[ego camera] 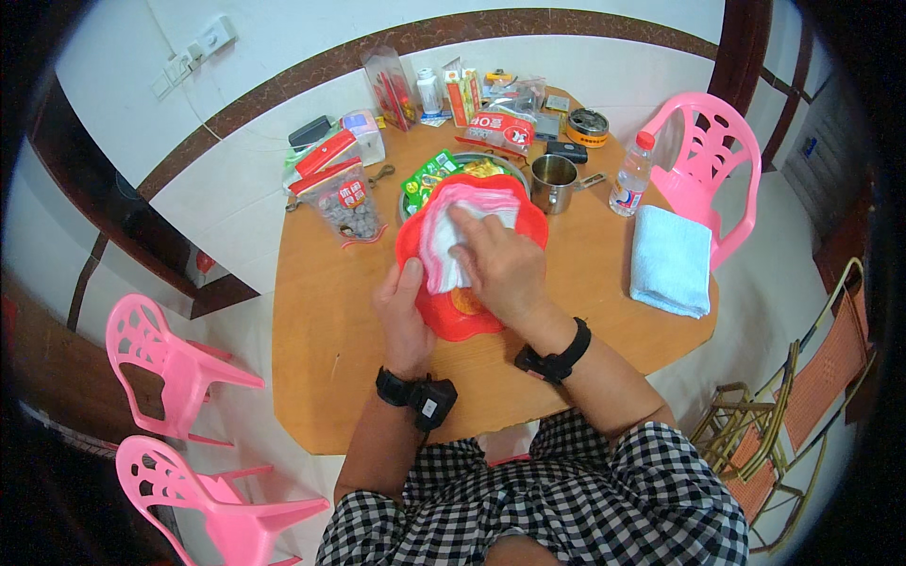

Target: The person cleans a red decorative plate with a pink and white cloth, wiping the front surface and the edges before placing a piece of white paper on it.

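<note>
My left hand (407, 318) grips the left rim of a red flower-shaped plastic tray (531, 233), its thumb on top. The tray is over the wooden table, partly in front of a round metal dish. My right hand (502, 269) presses a folded white cloth with pink edges (439, 244) onto the tray's inner face, index finger extended. An orange-yellow print shows on the tray below the cloth. Both wrists wear black straps with small devices. Green packets (432, 173) lie in the metal dish (524, 168) just behind the tray.
On the wooden table (340, 354) are a zip bag of grey pieces (348, 205), a steel mug (554, 184), a water bottle (632, 177) and a folded light-blue towel (670, 262). Bags, boxes and a white bottle (429, 92) stand behind. Pink plastic chairs (187, 396) flank the table.
</note>
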Action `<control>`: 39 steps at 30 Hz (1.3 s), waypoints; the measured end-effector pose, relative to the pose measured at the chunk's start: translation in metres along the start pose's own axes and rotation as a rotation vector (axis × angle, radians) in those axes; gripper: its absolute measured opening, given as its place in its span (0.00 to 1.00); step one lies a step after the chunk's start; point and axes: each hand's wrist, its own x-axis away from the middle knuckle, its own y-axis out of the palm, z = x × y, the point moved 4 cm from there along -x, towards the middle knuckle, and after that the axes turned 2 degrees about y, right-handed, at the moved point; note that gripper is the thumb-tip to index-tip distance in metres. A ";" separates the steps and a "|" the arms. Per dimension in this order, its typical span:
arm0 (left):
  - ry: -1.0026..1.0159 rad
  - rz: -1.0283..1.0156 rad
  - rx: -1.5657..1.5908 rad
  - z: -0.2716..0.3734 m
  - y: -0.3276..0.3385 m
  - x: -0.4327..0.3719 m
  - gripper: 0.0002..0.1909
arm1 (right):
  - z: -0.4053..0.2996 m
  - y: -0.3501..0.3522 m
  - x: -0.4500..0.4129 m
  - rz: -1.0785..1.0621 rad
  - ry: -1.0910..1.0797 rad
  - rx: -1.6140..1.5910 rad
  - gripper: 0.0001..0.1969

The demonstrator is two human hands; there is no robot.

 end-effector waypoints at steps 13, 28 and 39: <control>-0.012 -0.089 -0.044 -0.009 0.005 0.012 0.21 | 0.010 -0.001 0.009 0.058 0.040 -0.069 0.28; -0.035 -0.175 -0.242 -0.018 0.005 0.019 0.17 | 0.009 -0.010 0.002 0.028 0.088 -0.235 0.26; -0.057 -0.209 -0.225 -0.017 0.011 0.022 0.23 | 0.020 -0.026 0.000 0.207 0.087 -0.107 0.25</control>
